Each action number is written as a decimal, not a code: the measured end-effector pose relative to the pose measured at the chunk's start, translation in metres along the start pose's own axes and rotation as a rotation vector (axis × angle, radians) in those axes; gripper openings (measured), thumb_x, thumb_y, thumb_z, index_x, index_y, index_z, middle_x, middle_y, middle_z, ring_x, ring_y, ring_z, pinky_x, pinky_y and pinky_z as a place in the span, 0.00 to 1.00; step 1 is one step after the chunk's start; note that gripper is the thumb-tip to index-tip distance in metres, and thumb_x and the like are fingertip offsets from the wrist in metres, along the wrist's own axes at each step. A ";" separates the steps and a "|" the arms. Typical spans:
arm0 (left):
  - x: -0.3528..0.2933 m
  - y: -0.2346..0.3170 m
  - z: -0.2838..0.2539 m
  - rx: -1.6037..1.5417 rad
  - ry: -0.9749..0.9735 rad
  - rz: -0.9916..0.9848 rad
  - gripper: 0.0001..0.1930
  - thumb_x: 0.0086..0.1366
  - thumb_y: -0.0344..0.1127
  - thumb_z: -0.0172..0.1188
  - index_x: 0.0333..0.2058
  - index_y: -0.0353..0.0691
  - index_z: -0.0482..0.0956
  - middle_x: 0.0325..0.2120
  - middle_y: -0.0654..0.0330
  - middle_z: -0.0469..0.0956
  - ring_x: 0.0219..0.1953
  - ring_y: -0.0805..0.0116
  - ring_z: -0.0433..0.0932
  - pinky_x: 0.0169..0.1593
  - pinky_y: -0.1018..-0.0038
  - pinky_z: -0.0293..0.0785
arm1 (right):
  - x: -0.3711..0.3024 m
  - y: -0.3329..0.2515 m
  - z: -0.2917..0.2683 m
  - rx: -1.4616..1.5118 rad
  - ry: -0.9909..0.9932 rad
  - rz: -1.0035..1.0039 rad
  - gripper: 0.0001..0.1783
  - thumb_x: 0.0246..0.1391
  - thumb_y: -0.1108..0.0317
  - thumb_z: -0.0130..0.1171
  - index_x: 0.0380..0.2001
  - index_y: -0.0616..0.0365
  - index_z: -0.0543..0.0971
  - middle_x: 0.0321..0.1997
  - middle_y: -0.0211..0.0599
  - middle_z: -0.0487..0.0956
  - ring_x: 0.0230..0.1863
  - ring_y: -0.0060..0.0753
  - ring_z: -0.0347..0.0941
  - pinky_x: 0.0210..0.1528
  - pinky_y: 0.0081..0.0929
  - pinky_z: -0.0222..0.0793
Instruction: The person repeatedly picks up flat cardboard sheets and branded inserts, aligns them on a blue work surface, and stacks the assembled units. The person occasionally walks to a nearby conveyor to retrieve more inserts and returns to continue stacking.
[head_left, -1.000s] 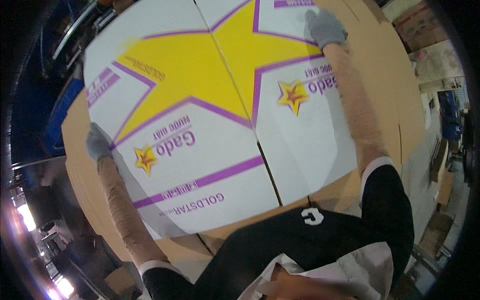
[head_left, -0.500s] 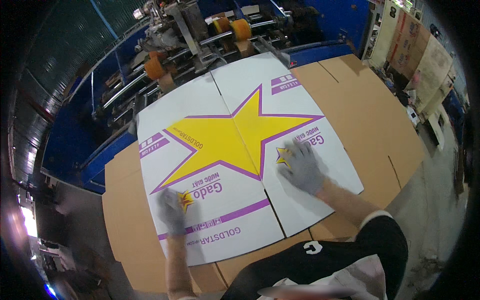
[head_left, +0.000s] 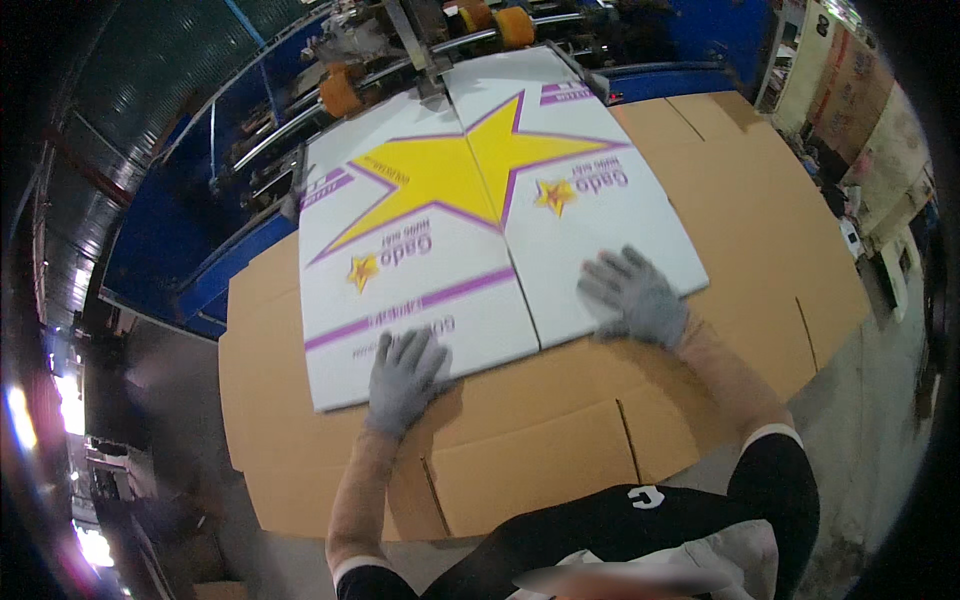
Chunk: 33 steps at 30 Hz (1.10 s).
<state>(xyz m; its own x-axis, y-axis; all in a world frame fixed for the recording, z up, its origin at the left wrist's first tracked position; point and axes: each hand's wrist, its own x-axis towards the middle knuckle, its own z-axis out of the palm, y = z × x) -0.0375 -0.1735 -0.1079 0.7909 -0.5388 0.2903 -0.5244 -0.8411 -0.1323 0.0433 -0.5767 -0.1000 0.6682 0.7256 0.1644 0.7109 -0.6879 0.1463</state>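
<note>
Evidently, both gloved hands are spread over the near part of a white printed cardboard sheet (head_left: 470, 240), which lies face up on a larger expanse of brown cardboard (head_left: 530, 450). The left hand (head_left: 407, 382), in a grey glove, lies across the sheet's near edge, its fingers straight and slightly apart on the white surface, while its heel reaches back over the brown. The right hand (head_left: 637, 303), gloved alike, is set farther from the body, near the sheet's near right corner, with its fingers fanned out and gripping nothing. How firmly either palm presses cannot be told

A large yellow star (head_left: 432, 180) with a purple outline spans the two panels of the sheet, and a dark slit parts those panels toward the near edge. A purple band (head_left: 430, 305) crosses the left panel just beyond the left hand's fingertips. At its far end the sheet reaches a blue machine (head_left: 170, 240), where orange rollers (head_left: 516, 28) sit on metal shafts and an upright metal bar (head_left: 408, 38) stands close by the sheet's far edge
</note>
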 end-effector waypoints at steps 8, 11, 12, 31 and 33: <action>0.072 -0.042 0.029 0.173 0.199 -0.483 0.34 0.59 0.56 0.57 0.58 0.41 0.66 0.59 0.47 0.65 0.63 0.50 0.59 0.66 0.51 0.48 | 0.108 0.052 0.033 0.037 0.283 0.270 0.37 0.53 0.41 0.51 0.61 0.50 0.65 0.67 0.42 0.61 0.68 0.46 0.53 0.69 0.45 0.43; 0.027 -0.004 0.022 -0.081 0.343 -0.521 0.37 0.59 0.55 0.57 0.59 0.34 0.63 0.61 0.45 0.62 0.64 0.48 0.57 0.67 0.54 0.47 | 0.125 0.033 0.039 0.072 0.532 0.230 0.34 0.52 0.55 0.56 0.58 0.63 0.66 0.65 0.53 0.61 0.68 0.51 0.53 0.70 0.42 0.43; 0.003 0.014 0.022 -0.019 0.286 -0.612 0.38 0.59 0.55 0.57 0.60 0.33 0.62 0.61 0.45 0.61 0.65 0.49 0.57 0.67 0.54 0.47 | 0.125 0.029 0.041 0.229 0.537 0.186 0.34 0.51 0.60 0.59 0.58 0.65 0.64 0.65 0.54 0.61 0.68 0.53 0.52 0.71 0.41 0.42; -0.224 0.055 -0.053 -0.270 0.202 -2.110 0.48 0.57 0.59 0.55 0.62 0.23 0.51 0.64 0.31 0.45 0.68 0.38 0.43 0.67 0.51 0.45 | 0.053 -0.030 0.048 0.210 0.275 0.114 0.25 0.62 0.57 0.48 0.55 0.65 0.67 0.65 0.61 0.59 0.66 0.58 0.53 0.65 0.45 0.53; -0.217 0.054 -0.058 -0.257 0.127 -2.083 0.46 0.57 0.58 0.55 0.61 0.24 0.53 0.65 0.33 0.45 0.67 0.36 0.43 0.67 0.49 0.44 | 0.029 -0.051 0.045 0.235 0.233 0.133 0.25 0.61 0.57 0.48 0.54 0.65 0.68 0.64 0.61 0.60 0.66 0.57 0.54 0.65 0.45 0.54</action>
<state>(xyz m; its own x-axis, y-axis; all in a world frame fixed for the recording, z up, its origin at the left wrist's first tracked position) -0.2560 -0.0993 -0.1232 0.1113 0.9824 -0.1497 0.8677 -0.0226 0.4966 0.0362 -0.5200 -0.1461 0.7097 0.5877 0.3886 0.6702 -0.7332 -0.1151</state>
